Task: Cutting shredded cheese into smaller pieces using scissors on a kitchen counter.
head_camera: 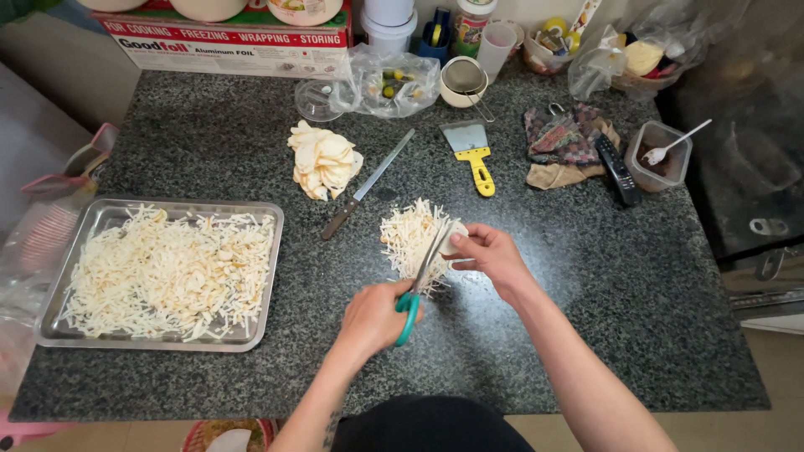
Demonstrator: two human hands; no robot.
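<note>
At frame centre your left hand (373, 318) gripped the green-handled scissors (421, 280) while your right hand's (494, 255) fingers pinched a pale sheet (456, 244) over the shred pile (410, 238); narrow, even snips would have suited.

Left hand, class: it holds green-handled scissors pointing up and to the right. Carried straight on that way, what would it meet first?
Probably the pale sheet pinched by the right hand, already between the blades of the scissors that the left hand holds.
</note>
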